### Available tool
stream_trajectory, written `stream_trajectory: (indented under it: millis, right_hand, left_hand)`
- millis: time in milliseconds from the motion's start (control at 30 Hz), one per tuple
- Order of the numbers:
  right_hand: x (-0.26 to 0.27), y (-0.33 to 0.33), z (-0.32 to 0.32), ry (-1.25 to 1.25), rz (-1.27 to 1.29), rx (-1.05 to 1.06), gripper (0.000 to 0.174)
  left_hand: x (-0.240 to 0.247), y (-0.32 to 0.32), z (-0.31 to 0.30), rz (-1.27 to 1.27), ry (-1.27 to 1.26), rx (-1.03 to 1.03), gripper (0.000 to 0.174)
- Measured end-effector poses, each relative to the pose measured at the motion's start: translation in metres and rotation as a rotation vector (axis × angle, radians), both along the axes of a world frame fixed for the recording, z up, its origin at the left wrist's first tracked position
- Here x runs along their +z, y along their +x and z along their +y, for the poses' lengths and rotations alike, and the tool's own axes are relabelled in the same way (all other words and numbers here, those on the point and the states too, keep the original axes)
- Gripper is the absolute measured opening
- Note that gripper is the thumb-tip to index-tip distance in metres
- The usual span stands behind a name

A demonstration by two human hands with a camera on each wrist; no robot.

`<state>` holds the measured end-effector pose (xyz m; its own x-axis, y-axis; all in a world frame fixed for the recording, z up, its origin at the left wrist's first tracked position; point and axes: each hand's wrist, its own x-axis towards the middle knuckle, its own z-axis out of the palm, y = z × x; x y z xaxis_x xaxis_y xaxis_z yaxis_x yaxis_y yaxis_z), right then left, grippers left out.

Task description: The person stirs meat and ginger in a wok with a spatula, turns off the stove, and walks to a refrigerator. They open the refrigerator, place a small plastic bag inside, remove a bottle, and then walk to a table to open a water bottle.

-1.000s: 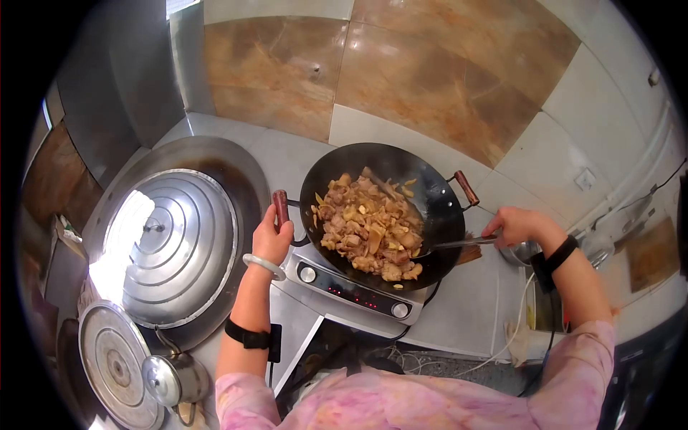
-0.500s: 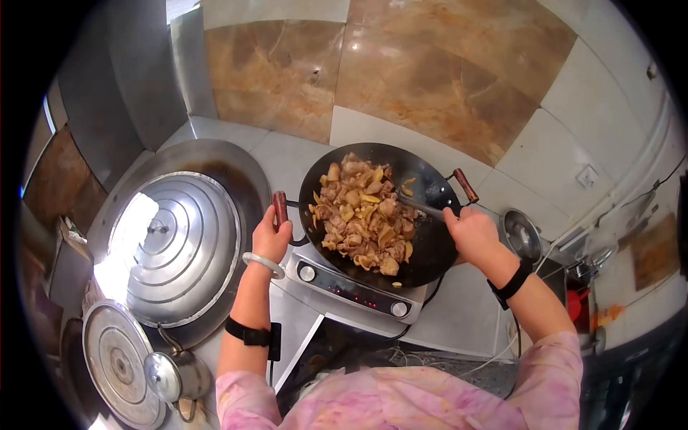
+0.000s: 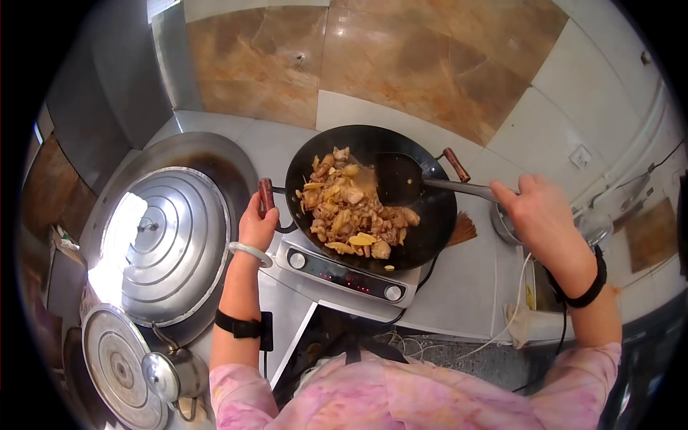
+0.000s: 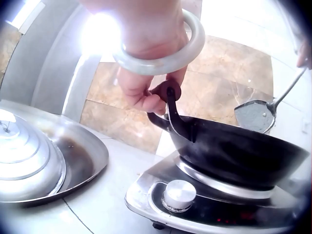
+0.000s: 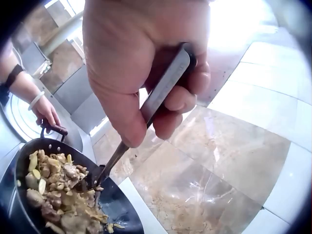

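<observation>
A black wok (image 3: 437,236) holds browned meat chunks with pale yellow slices (image 3: 351,201), heaped toward its left side. My left hand (image 3: 256,226) grips the wok's left wooden handle (image 3: 266,195), fingers curled round it in the left wrist view too. In my right hand (image 3: 541,215) is the metal handle of a spatula (image 3: 459,186), gripped with curled fingers in the right wrist view. Its broad blade (image 4: 256,117) shows above the wok's rim in the left wrist view. From the head, that blade overlaps the wok's upper right, beside the food.
The wok sits on an induction cooker (image 3: 344,276) with two knobs and lit red digits. To the left, a large domed lid (image 3: 165,244) covers a wide pan. A flat lid (image 3: 118,369) and a small metal pot (image 3: 175,380) stand at the lower left. A brush (image 3: 462,229) lies right of the wok.
My right hand moved in over the wok, then back out to the right, with the spatula now lifted from the food. The food has shifted left. My left hand keeps its grip.
</observation>
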<state>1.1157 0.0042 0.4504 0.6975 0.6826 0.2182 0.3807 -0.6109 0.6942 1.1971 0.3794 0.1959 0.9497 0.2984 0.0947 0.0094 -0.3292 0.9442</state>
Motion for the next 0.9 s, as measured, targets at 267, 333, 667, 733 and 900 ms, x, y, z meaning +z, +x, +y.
stream_trajectory:
  millis: [267, 333, 667, 733, 900]
  right_hand:
    - [0.036, 0.035, -0.009, -0.070, 0.559, -0.539, 0.011]
    - [0.028, 0.045, -0.006, -0.041, 0.794, -0.626, 0.021]
    - [-0.175, 0.073, 0.007, 0.703, 1.154, -0.469, 0.052]
    - [-0.195, 0.075, 0.005, 1.061, 1.127, -0.388, 0.053]
    - [-0.156, 0.054, 0.009, 1.435, 1.362, -0.735, 0.055]
  left_hand:
    - [-0.001, -0.001, 0.001, 0.062, 0.017, 0.010, 0.063]
    - [-0.004, -0.001, 0.001, 0.056, 0.017, 0.021, 0.063]
    - [0.006, -0.009, -0.004, 0.021, 0.050, 0.023, 0.058]
    - [0.001, -0.008, -0.004, 0.036, 0.089, 0.031, 0.058]
    - [0.004, -0.009, -0.008, 0.058, 0.048, 0.037, 0.057]
